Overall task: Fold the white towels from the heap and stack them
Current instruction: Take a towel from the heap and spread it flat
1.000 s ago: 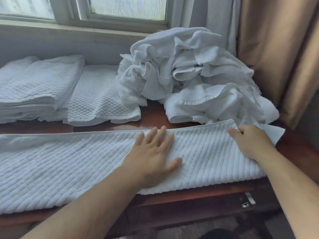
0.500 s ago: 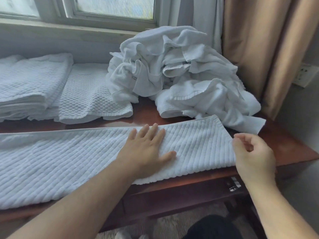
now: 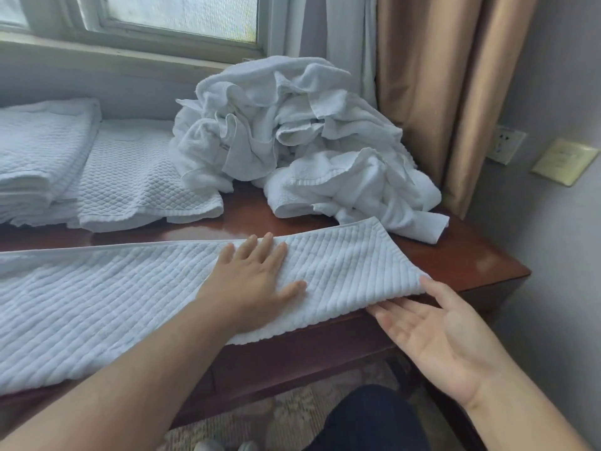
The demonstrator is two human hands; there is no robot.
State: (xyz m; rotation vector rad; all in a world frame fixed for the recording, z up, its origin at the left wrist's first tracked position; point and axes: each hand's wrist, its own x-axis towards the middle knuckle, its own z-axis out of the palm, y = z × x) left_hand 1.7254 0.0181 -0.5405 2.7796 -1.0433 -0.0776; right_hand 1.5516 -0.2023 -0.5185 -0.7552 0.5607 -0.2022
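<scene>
1. Mid-frame, my left hand (image 3: 253,281) is pressing the long towel (image 3: 97,304) flat on the bench (image 3: 471,262), fingers spread.
2. Lower right, my right hand (image 3: 435,336) is reaching palm-up at its end, fingers apart, empty; I'm fearing a careless scoop skewing the layers.

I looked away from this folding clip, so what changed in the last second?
The right hand left the spread towel at its far right corner, drew back to its near edge and turned palm up, fingers straight, tips at the overhanging edge. The left hand stays flat on it; the heap and folded stack are unmoved.
</scene>
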